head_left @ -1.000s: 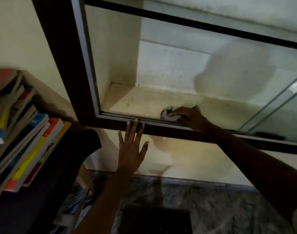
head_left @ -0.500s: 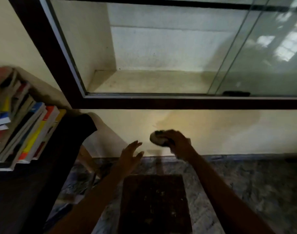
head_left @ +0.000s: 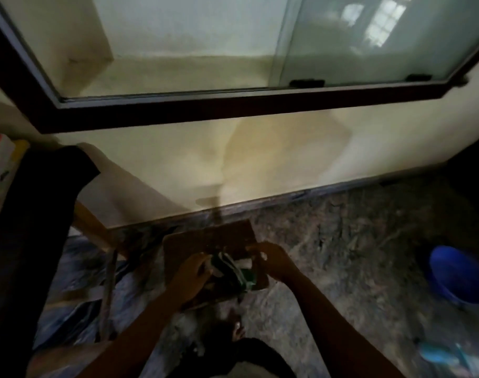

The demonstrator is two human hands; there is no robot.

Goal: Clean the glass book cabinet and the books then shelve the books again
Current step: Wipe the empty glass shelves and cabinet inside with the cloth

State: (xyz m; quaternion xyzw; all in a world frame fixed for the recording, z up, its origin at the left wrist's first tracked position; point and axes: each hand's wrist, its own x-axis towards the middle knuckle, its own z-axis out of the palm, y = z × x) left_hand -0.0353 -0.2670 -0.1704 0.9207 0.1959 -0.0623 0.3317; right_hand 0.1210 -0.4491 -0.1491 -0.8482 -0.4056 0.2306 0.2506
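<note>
The glass book cabinet (head_left: pixel 233 105) is set into the wall above, with a dark frame; its left side stands open on a bare shelf (head_left: pixel 184 75) and a sliding glass pane (head_left: pixel 382 42) covers the right. Low in front of me both hands hold a green and white cloth (head_left: pixel 230 268). My left hand (head_left: pixel 190 274) grips its left end and my right hand (head_left: pixel 271 261) grips its right end, over a brown wooden stool (head_left: pixel 208 238). A few books (head_left: pixel 0 170) show at the left edge.
A dark table (head_left: pixel 28 227) carries the books on the left. A blue bucket (head_left: pixel 459 276) stands on the mottled floor at the right, with a light blue object (head_left: pixel 440 353) below it. Plastic sheeting (head_left: pixel 77 282) lies on the floor at the lower left.
My right hand brought the cloth out of the cabinet and down over the stool. My left hand dropped from the cabinet frame and took hold of the cloth too. The view tilted down.
</note>
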